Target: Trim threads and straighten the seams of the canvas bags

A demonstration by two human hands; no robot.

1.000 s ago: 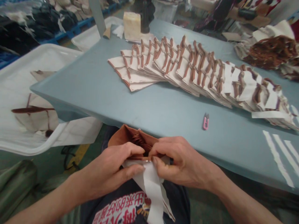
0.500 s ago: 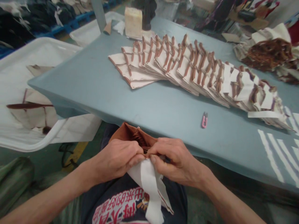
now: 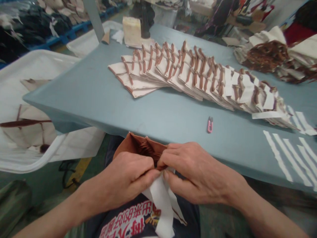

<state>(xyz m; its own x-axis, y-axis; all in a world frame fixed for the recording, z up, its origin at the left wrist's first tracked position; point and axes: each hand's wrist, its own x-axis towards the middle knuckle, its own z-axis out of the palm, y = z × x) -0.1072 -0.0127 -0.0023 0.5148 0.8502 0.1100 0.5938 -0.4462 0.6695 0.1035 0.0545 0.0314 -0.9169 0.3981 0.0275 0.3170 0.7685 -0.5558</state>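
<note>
A brown and off-white fabric piece (image 3: pixel 123 145) rests in my lap against the table's front edge, its brown side open at the top. My left hand (image 3: pixel 133 172) pinches its near edge from the left. My right hand (image 3: pixel 190 172) grips the same edge from the right, fingertips almost meeting the left ones. From between the fingers a white strip (image 3: pixel 164 211) hangs down over the printed dark apron (image 3: pixel 131 218). The fingertips hide the exact spot being held.
Across the blue-grey table (image 3: pixel 94 89) runs a row of overlapping brown-edged fabric pieces (image 3: pixel 173 71). Pink snips (image 3: pixel 210 125) lie nearer me, with white strips (image 3: pixel 284 158) at the right. A white bin (image 3: pixel 49 158) stands left; a fabric bundle (image 3: pixel 267 54) lies back right.
The view has shifted, so the table items appear further left. Both hands still grip the fabric, with the right hand's fingers more bunched over its edge.
</note>
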